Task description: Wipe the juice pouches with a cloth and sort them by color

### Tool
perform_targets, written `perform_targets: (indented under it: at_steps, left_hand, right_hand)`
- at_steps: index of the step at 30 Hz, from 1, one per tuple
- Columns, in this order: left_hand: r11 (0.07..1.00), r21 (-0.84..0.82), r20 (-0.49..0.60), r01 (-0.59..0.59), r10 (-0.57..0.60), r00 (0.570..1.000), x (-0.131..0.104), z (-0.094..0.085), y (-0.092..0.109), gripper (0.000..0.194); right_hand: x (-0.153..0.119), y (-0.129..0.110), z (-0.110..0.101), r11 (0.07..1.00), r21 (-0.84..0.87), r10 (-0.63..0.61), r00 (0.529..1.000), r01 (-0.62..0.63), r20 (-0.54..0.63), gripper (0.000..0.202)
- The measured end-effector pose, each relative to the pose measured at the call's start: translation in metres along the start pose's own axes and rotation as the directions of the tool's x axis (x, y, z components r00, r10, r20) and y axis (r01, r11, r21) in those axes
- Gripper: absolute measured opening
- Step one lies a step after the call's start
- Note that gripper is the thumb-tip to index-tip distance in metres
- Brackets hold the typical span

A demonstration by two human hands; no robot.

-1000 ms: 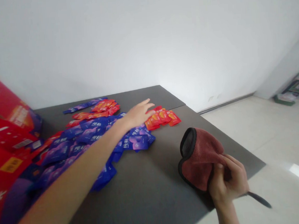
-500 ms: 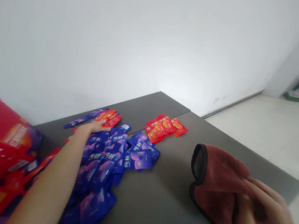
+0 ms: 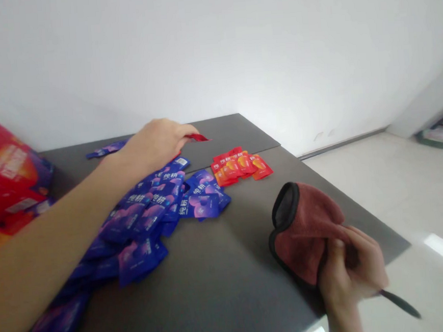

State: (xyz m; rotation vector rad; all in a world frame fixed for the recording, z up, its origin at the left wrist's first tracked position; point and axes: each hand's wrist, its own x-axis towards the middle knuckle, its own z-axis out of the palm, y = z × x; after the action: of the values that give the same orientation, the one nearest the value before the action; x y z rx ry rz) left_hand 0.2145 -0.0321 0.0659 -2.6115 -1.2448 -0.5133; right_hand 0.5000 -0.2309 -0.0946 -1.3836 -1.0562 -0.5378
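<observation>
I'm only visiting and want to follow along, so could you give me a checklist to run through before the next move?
1. Left hand gripping something red: ok.
2. Just one packet in that hand: cannot tell, only a red edge shows.
3. Right hand holding the brown pouch: ok.
4. Pouch mouth open: ok, its grey lining shows.
5. Pouch contents known: cannot tell.
6. Blue packets neatly separated: not ok, they overlap in a heap.
</observation>
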Motion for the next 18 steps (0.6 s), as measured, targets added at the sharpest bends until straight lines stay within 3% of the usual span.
perform_targets:
  at_steps: [3,6,9,11,12,13,15,16,17,18]
  left_hand:
    - [0.991,0.056,-0.033,-0.123,0.125,0.992,-0.049,-0.031,0.088,0.041]
    - [0.974,-0.016,0.052,-0.224,0.225,0.973,-0.125,-0.030,0.159,0.040]
    - [0.973,-0.108,0.078,-0.203,0.212,0.974,-0.196,-0.003,0.197,0.030]
    - [0.978,-0.145,0.101,-0.150,0.165,0.981,-0.228,0.016,0.206,0.018]
    - [0.979,-0.165,0.120,-0.122,0.143,0.982,-0.238,0.023,0.208,0.020]
    - [0.978,-0.185,0.146,-0.096,0.123,0.982,-0.245,0.027,0.209,0.029]
    - [0.977,-0.208,0.172,-0.033,0.070,0.983,-0.249,0.031,0.214,0.046]
    - [0.980,-0.197,0.161,-0.003,0.036,0.986,-0.249,0.031,0.218,0.050]
    - [0.985,-0.173,0.133,0.025,-0.002,0.991,-0.247,0.031,0.223,0.050]
    - [0.989,-0.142,0.093,0.051,-0.038,0.995,-0.245,0.032,0.229,0.046]
  right_hand:
    - [0.002,0.004,0.005,0.998,-0.007,0.070,0.997,-0.070,-0.030,0.016]
    - [0.013,0.006,0.002,0.995,-0.021,0.093,0.996,-0.094,-0.005,0.022]
    - [0.040,-0.009,-0.012,0.999,-0.006,0.046,0.991,-0.046,0.124,0.023]
    - [0.057,-0.033,-0.023,0.997,0.047,-0.074,0.946,0.062,0.317,0.022]
    - [0.063,-0.048,-0.028,0.987,0.092,-0.160,0.880,0.132,0.447,0.023]
    - [0.065,-0.064,-0.032,0.967,0.150,-0.253,0.775,0.204,0.579,0.025]
    - [0.058,-0.092,-0.035,0.911,0.285,-0.397,0.453,0.298,0.798,0.036]
    - [0.050,-0.102,-0.034,0.882,0.353,-0.441,0.285,0.312,0.851,0.041]
    - [0.041,-0.109,-0.032,0.857,0.415,-0.471,0.139,0.305,0.871,0.043]
    - [0.031,-0.113,-0.029,0.835,0.470,-0.498,0.031,0.287,0.867,0.043]
